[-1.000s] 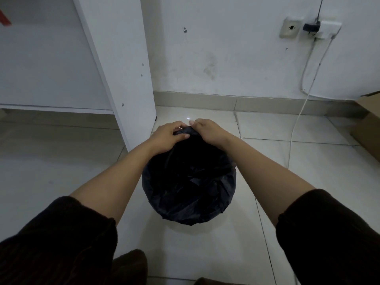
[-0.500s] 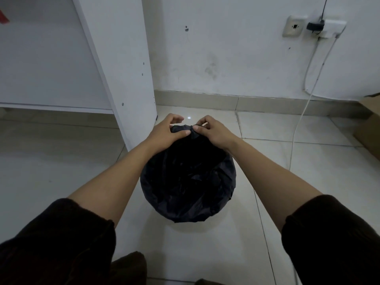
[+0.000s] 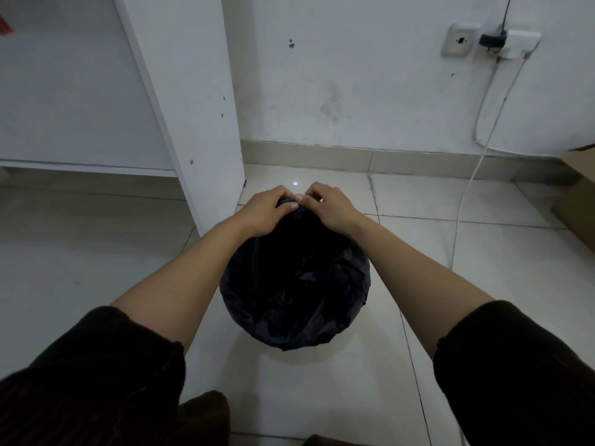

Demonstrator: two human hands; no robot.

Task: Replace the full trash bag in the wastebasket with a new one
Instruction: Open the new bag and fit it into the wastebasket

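Observation:
A black trash bag (image 3: 296, 284) lines a round wastebasket on the tiled floor; the basket itself is hidden under the plastic. Both hands meet at the bag's far rim. My left hand (image 3: 265, 212) grips the bunched plastic there, thumb on top. My right hand (image 3: 330, 206) pinches the same bunch from the right side. The bag's near edge drapes over the basket's rim (image 3: 283, 344). The inside of the bag is too dark to make out.
A white cabinet panel (image 3: 193, 107) stands just left of the basket. The white wall (image 3: 354, 75) and skirting lie behind. A white cable (image 3: 463, 194) hangs from a wall socket (image 3: 492, 41) to the floor. A cardboard box (image 3: 579, 194) sits at the right.
Both hands have stayed at the far rim, working the gathered plastic; the fingers have curled tighter round the bunch. The bag and basket have not shifted.

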